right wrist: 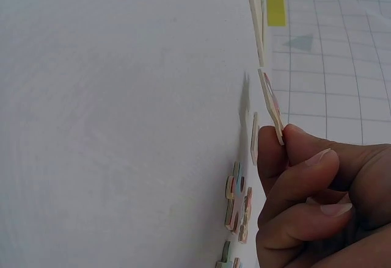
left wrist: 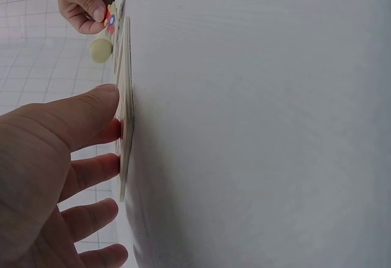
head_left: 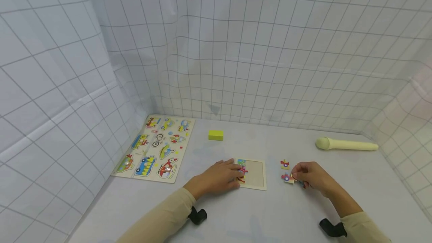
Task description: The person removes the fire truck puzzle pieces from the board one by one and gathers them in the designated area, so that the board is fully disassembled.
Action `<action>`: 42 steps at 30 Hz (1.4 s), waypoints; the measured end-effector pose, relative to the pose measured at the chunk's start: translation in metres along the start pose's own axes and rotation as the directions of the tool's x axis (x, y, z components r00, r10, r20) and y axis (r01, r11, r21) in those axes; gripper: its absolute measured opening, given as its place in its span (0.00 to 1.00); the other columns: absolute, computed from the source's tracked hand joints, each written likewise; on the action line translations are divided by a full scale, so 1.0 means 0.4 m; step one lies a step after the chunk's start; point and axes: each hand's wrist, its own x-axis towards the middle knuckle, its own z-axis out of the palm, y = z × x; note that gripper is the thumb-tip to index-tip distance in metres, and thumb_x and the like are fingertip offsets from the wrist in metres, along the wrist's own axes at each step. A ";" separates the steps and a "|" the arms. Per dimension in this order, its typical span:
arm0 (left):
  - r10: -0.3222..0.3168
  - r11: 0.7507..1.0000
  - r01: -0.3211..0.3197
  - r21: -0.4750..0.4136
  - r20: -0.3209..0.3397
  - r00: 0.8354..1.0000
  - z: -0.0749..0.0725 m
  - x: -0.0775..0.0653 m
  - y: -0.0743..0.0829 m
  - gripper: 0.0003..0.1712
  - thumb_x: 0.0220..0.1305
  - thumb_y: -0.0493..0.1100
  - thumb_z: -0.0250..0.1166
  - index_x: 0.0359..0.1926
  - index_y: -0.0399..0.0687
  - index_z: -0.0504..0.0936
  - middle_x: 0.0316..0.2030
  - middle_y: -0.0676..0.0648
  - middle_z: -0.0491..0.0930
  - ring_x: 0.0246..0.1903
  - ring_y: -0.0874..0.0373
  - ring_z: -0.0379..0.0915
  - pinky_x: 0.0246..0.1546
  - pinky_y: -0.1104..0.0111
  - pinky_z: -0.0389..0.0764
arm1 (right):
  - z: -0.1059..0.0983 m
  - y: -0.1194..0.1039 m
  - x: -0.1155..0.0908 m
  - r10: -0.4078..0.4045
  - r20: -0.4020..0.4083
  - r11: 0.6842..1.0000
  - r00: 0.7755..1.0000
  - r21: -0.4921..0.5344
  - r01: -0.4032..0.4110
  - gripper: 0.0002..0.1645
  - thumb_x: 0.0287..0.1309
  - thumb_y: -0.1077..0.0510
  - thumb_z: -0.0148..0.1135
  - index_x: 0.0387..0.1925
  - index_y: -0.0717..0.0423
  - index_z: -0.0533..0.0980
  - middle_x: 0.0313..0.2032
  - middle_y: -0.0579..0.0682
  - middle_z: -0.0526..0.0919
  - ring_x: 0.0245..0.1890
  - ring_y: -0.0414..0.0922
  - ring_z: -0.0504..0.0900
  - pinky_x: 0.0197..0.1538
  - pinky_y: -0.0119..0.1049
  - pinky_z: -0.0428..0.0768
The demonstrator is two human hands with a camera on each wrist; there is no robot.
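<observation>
A small wooden puzzle tray (head_left: 255,172) lies flat in the middle of the table, with colourful pieces fitted along its left side. My left hand (head_left: 221,176) rests over that left side, its fingers spread and relaxed on the tray and pieces. Off to the tray's right, my right hand (head_left: 313,177) pinches a puzzle piece (right wrist: 270,103) between thumb and index finger, tilted just above the table. A red and yellow puzzle piece (head_left: 285,164) lies behind it. Under the right hand are more loose puzzle pieces (right wrist: 235,198), partly hidden from the head camera.
At the left lies a large vehicle puzzle board (head_left: 153,149). A yellow block (head_left: 216,135) sits behind the tray. Toward the back right is a pale green stick with a rounded head (head_left: 347,144). Grid-patterned curtains (head_left: 216,48) enclose the table at the back and sides.
</observation>
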 end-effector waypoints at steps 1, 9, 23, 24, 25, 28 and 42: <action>0.000 1.000 0.000 0.002 -0.001 1.000 0.000 0.001 -0.001 0.24 0.74 0.57 0.60 0.67 0.60 0.79 0.70 0.55 0.72 0.75 0.47 0.59 0.70 0.47 0.65 | 0.000 0.001 0.001 -0.001 0.001 1.000 1.000 -0.001 0.001 0.09 0.68 0.62 0.62 0.43 0.67 0.78 0.33 0.52 0.80 0.20 0.40 0.71 0.22 0.29 0.67; -0.005 1.000 0.005 -0.006 0.003 1.000 -0.004 -0.002 0.003 0.24 0.74 0.57 0.60 0.67 0.60 0.79 0.70 0.55 0.72 0.75 0.47 0.58 0.71 0.48 0.65 | 0.001 0.003 0.003 0.004 0.010 1.000 1.000 0.016 -0.004 0.10 0.68 0.61 0.62 0.44 0.67 0.78 0.33 0.52 0.81 0.20 0.39 0.70 0.22 0.29 0.68; -0.017 1.000 0.017 -0.010 0.013 1.000 0.000 0.002 0.000 0.24 0.74 0.57 0.60 0.67 0.61 0.79 0.71 0.56 0.71 0.76 0.48 0.58 0.71 0.48 0.65 | 0.000 0.005 -0.001 -0.001 0.020 1.000 1.000 0.027 0.000 0.10 0.68 0.62 0.62 0.44 0.68 0.78 0.32 0.51 0.79 0.21 0.39 0.71 0.22 0.28 0.66; -0.017 1.000 0.017 -0.010 0.013 1.000 0.001 0.002 0.000 0.24 0.74 0.57 0.60 0.67 0.61 0.79 0.71 0.56 0.71 0.76 0.48 0.58 0.71 0.48 0.64 | 0.000 0.006 -0.002 -0.002 0.020 1.000 1.000 0.029 0.001 0.11 0.68 0.62 0.62 0.44 0.68 0.77 0.32 0.51 0.79 0.22 0.39 0.71 0.22 0.27 0.66; -0.016 1.000 0.017 -0.011 0.012 1.000 0.001 0.003 0.000 0.24 0.74 0.57 0.60 0.67 0.61 0.79 0.71 0.56 0.71 0.76 0.48 0.58 0.71 0.48 0.64 | -0.001 0.006 -0.002 -0.002 0.020 1.000 1.000 0.030 0.002 0.11 0.68 0.62 0.62 0.44 0.68 0.77 0.32 0.51 0.79 0.22 0.39 0.71 0.22 0.27 0.66; -0.010 1.000 0.010 -0.007 0.005 1.000 0.003 0.002 -0.001 0.24 0.74 0.57 0.60 0.67 0.60 0.79 0.71 0.55 0.71 0.75 0.47 0.58 0.71 0.48 0.65 | -0.001 0.006 -0.003 0.002 0.019 0.999 1.000 0.035 -0.002 0.11 0.68 0.62 0.62 0.45 0.68 0.77 0.32 0.50 0.79 0.22 0.39 0.71 0.22 0.27 0.66; -0.013 1.000 0.013 0.000 0.008 1.000 0.003 0.001 0.001 0.25 0.73 0.57 0.61 0.67 0.61 0.79 0.71 0.56 0.71 0.75 0.48 0.58 0.71 0.49 0.65 | 0.006 0.007 0.001 0.012 0.026 0.999 1.000 0.038 -0.013 0.11 0.68 0.60 0.63 0.44 0.67 0.78 0.33 0.50 0.80 0.21 0.39 0.69 0.22 0.28 0.66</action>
